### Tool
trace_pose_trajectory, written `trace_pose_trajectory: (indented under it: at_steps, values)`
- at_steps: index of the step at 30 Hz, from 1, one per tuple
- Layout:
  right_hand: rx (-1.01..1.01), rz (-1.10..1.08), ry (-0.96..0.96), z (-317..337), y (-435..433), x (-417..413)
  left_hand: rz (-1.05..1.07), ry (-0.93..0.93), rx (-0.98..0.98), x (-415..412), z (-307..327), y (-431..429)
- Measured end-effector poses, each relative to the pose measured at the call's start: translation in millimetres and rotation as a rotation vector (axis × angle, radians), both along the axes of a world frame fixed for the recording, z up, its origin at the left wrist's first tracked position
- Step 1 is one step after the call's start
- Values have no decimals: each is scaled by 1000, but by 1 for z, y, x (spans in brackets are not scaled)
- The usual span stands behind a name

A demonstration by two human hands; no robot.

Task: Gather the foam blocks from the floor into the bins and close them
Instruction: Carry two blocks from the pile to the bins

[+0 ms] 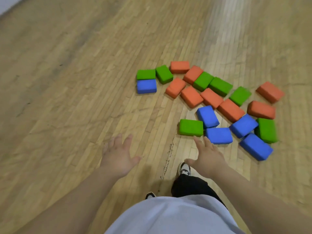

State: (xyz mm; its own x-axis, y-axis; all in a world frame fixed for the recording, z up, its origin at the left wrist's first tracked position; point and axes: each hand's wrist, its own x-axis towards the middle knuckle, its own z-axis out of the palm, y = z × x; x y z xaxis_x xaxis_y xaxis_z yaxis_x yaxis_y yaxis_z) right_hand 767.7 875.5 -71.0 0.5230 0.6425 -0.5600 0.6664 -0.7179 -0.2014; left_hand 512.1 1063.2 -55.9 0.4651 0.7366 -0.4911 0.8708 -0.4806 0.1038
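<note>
Nothing gathered yet, I'd say, and no bins in sight. At seven o'clock the left hand is spread wide and empty over open floor, plenty of room there. At five o'clock the right hand is open too, holding nothing, fingertips just short of the green block. The foam blocks lie scattered from twelve to four o'clock.

Open indoor hall, seemingly a gym or activity room: a pale wooden strip floor of narrow, scuffed boards stretches on every side of a scatter of orange, green and blue rectangular foam blocks. Far to the upper left of the blocks, a sliver of white wall meets the boards. Beyond the blocks a bright band of glare lies on the varnish, and near their front edge a dark chipped seam marks the wood.
</note>
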Motion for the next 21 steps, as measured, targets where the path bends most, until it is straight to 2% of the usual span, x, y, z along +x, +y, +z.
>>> trace_pose_trajectory:
  at_steps: [7,15,21]
  values:
    - [22,22,42,-25,126,112,44,16,-8,104,-24,106]
    - [19,201,17,0,277,247,149,15,0,230,-4,214]
    - [27,211,25,6,374,309,184,11,-11,288,-10,303]
